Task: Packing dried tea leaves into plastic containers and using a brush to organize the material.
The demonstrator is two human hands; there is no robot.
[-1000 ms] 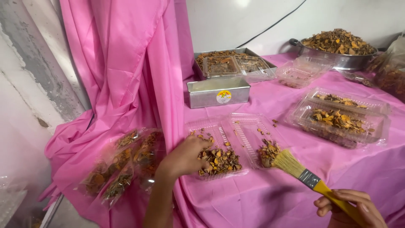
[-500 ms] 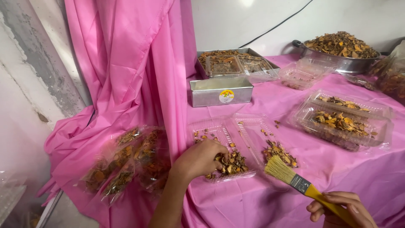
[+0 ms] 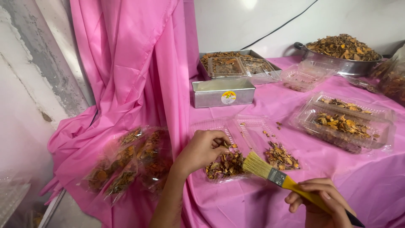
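An open clear plastic clamshell box (image 3: 249, 126) lies on the pink tablecloth (image 3: 261, 198), with dried orange-brown petal mix (image 3: 225, 164) in its near half. My left hand (image 3: 202, 148) rests on the box's left edge, fingers curled over the mix. A loose pile of the same mix (image 3: 280, 156) lies on the open lid at the right. My right hand (image 3: 320, 204) grips the yellow handle of a flat paintbrush (image 3: 270, 172), whose pale bristles touch the box between the two heaps.
Filled clear boxes (image 3: 346, 122) stand at the right, an empty one (image 3: 303, 76) behind. A metal tin (image 3: 222, 92), a tray of boxes (image 3: 238, 66) and a large metal pot of dried mix (image 3: 344, 52) sit at the back. Sealed packs (image 3: 130, 158) lie at the left on draped cloth.
The brush has swept left, from the loose pile toward the box's near half. My left hand has shifted slightly and stays on the box edge.
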